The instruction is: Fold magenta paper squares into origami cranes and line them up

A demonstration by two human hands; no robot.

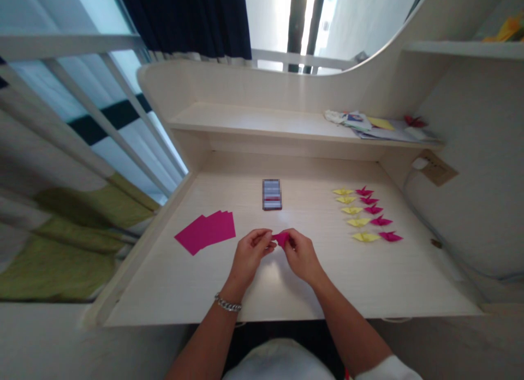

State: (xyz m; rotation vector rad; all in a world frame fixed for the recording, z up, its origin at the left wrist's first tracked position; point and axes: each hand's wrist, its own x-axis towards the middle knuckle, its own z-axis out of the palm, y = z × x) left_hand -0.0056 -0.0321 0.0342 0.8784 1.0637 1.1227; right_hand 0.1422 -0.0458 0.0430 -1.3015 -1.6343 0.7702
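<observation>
Between my two hands, just above the desk [164, 292], is a small folded piece of pink paper [281, 238]. My left hand [256, 248] pinches its left end, and my right hand [301, 250] grips its right side; the fingers cover part of the folds. To the left lies a fanned stack of pink paper sheets [208, 230]. Over on the right, folded yellow paper cranes [358, 223] stand in a column beside a column of folded pink paper cranes [381, 220], several of each.
Behind my hands a phone [272, 194] lies with its screen lit. A raised shelf [254, 120] runs along the back, with papers [364, 122] at its right end. On the right wall is a socket plate [439, 168] with a cable. A white railing [123, 123] borders the left.
</observation>
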